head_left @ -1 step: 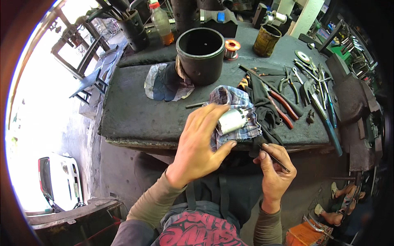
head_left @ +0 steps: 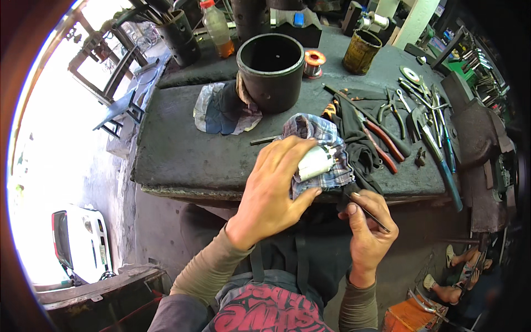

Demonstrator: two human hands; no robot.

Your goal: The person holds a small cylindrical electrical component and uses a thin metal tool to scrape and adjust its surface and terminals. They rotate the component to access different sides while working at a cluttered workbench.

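One thin dark tool [head_left: 376, 219] is pinched between thumb and fingers of the right hand [head_left: 368, 235]; the left hand [head_left: 271, 193] arches over one end of the white cylinder [head_left: 316, 162], thumb apart, its pressure impossible to tell. The cylinder lies on plaid cloth [head_left: 323, 129] near the bench [head_left: 182, 157] edge, where soft footing might let it roll if loosely steadied. Both forearms [head_left: 213, 263] angle upward from below.

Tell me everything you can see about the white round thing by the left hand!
The white cylinder is short and shiny, perhaps metal, with small bits sticking out at its right end. It lies on its side on the checked cloth near the front edge of the workbench. The left hand hides its left end and seems to steady it.
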